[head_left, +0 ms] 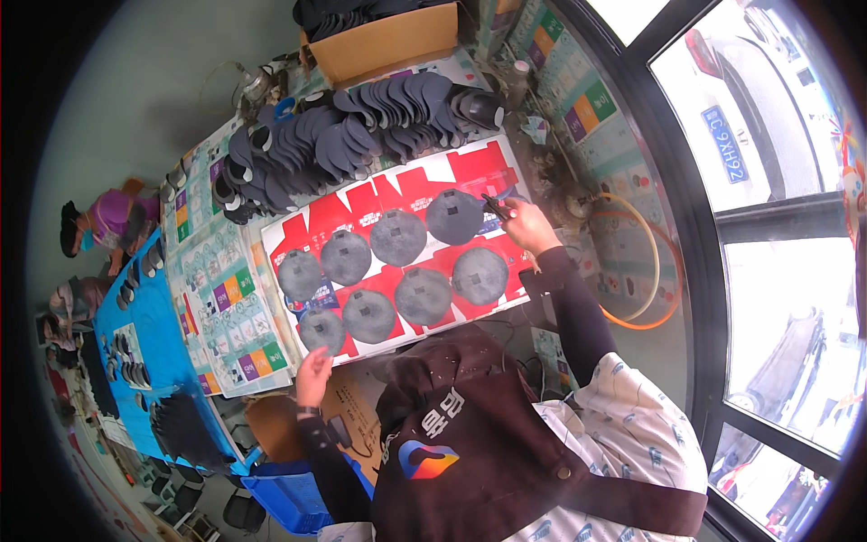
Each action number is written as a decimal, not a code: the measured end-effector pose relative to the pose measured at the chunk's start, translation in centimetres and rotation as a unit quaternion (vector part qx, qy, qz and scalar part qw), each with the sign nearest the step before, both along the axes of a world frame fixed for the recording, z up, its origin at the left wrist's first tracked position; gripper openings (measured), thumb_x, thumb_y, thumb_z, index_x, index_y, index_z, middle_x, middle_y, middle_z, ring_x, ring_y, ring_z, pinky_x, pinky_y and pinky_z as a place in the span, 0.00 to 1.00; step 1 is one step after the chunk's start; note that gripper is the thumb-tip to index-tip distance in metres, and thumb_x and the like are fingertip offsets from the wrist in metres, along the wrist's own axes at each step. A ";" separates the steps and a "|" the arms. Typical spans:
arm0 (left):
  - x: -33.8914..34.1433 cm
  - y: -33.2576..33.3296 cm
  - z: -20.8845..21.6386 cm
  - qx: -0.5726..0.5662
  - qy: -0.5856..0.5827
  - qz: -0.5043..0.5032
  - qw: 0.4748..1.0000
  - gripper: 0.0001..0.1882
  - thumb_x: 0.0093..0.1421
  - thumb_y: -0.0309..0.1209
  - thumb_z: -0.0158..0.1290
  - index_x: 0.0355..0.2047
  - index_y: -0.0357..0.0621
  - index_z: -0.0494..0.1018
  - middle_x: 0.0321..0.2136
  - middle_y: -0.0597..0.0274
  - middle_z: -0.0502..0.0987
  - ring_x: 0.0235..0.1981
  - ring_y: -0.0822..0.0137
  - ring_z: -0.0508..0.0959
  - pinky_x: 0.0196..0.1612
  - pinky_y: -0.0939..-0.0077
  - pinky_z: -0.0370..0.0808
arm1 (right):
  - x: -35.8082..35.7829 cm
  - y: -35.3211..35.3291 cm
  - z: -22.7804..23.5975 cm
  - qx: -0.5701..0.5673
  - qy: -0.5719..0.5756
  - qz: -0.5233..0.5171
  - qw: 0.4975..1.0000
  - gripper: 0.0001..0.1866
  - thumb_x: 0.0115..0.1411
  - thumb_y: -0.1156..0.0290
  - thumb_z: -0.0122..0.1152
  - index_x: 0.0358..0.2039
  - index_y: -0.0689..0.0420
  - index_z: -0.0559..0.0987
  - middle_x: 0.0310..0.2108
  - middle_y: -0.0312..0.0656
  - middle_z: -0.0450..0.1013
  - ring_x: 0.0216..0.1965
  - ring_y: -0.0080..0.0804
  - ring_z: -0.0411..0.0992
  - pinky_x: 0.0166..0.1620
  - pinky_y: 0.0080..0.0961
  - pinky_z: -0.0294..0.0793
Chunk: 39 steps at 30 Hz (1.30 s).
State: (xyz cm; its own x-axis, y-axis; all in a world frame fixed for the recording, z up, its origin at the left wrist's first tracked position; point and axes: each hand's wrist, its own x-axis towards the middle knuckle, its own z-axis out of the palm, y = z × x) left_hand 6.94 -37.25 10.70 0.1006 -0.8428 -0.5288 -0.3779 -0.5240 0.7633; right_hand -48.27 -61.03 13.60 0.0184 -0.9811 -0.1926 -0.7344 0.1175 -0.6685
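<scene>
My right hand [529, 226] grips a black two-pronged tool [492, 207], its exact kind too small to tell. The tool's end reaches the right edge of a round grey piece [454, 217] in the far row. Several such grey discs, each with a small dark square mark, lie in two rows on a red and white printed board [386, 192]. At the board's near left corner is my left hand [313, 374], fingers apart and holding nothing visible. Just beyond its fingertips lies the closest disc [322, 331].
Behind the board are stacked dark curved pieces [339, 135] and a cardboard box [388, 45] of more. A blue-covered table [176, 334] stands left, with people beyond it. A blue crate [284, 497] is below; an orange and yellow hose [652, 271] loops at right by the window.
</scene>
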 end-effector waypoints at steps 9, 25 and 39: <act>3.6 19.3 -10.1 0.181 0.108 0.232 0.950 0.16 0.67 0.38 0.57 0.52 0.47 0.75 0.34 0.66 0.79 0.29 0.74 0.76 0.31 0.81 0.72 | 1.5 1.5 -0.1 0.095 -0.033 0.034 0.994 0.20 0.59 0.67 0.55 0.50 0.61 0.80 0.39 0.63 0.77 0.47 0.60 0.75 0.49 0.45 0.74; 1.2 24.5 -11.4 0.252 0.168 0.332 0.893 0.16 0.67 0.41 0.55 0.50 0.46 0.76 0.35 0.57 0.82 0.29 0.66 0.80 0.29 0.76 0.74 | 3.9 0.0 -2.1 0.059 -0.047 0.019 0.997 0.16 0.53 0.71 0.59 0.44 0.58 0.80 0.32 0.53 0.78 0.35 0.49 0.76 0.41 0.39 0.73; -0.1 24.2 -12.1 0.241 0.174 0.342 0.891 0.16 0.68 0.39 0.52 0.49 0.44 0.74 0.31 0.57 0.79 0.25 0.69 0.77 0.25 0.79 0.70 | 2.0 -1.3 -2.5 0.069 0.038 0.010 0.997 0.19 0.60 0.65 0.53 0.48 0.57 0.82 0.42 0.61 0.77 0.49 0.59 0.75 0.51 0.47 0.75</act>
State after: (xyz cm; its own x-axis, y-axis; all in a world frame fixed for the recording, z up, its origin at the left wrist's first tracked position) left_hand 6.81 -13.09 -1.43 0.2625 -0.3134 -0.9126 0.3718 -0.8399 0.3954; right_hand -46.27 -62.29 11.06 0.0180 -0.9444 -0.3282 -0.7858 0.1896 -0.5887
